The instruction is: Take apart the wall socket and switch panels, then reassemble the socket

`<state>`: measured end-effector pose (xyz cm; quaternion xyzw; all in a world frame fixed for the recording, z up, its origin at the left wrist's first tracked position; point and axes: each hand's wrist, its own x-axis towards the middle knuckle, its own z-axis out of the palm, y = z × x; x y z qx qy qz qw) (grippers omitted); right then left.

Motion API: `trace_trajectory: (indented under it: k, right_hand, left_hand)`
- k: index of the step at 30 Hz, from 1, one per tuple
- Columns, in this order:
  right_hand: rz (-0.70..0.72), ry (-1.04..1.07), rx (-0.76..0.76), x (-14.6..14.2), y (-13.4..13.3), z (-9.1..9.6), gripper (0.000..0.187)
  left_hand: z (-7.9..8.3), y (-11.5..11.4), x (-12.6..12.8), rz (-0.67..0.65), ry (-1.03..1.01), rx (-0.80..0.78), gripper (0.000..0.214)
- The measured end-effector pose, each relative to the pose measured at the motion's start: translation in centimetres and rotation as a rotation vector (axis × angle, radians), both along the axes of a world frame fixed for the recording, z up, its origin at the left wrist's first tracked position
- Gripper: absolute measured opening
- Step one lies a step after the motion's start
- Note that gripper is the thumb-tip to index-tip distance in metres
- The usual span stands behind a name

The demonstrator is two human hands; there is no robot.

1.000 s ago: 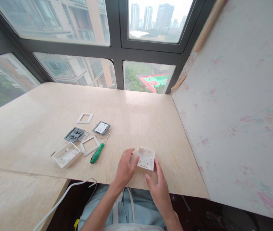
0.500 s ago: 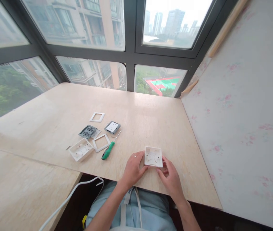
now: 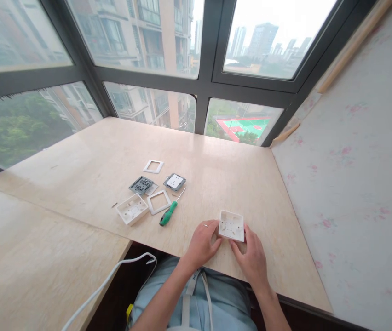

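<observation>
Near table [image 3: 279,193] edge | left hand [image 3: 203,243], right hand [image 3: 253,257] grip white box [image 3: 231,225]

The box [image 3: 231,225] in my fingers [image 3: 213,228] is plain white, like the other box [image 3: 132,209] near the worktop's [image 3: 89,156] front edge. The worktop is pale beige with faint wood grain. The screwdriver [image 3: 168,214] handle is green, the socket [image 3: 174,182] grey with a white face, the side wall [image 3: 354,151] off-white with pink flowers.

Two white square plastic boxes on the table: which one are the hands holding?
The white square plastic box near the table edge, gripped between left hand and right hand. The other box lies untouched farther left.
</observation>
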<state>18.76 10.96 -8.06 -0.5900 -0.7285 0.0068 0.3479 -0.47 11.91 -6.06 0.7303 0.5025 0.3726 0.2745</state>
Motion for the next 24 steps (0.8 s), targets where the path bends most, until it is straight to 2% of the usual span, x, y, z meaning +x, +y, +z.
trace_trajectory:
  k: [8, 24]
  right_hand:
    - [0.003, -0.048, 0.008, 0.09, -0.28, 0.11, 0.057]
    - [0.000, 0.037, -0.056, 0.17, -0.38, 0.10, 0.053]
  left_hand:
    - [-0.02, -0.06, -0.05, 0.004, -0.038, -0.010, 0.044]
    - [-0.16, 0.13, -0.22, -0.008, -0.056, -0.017, 0.041]
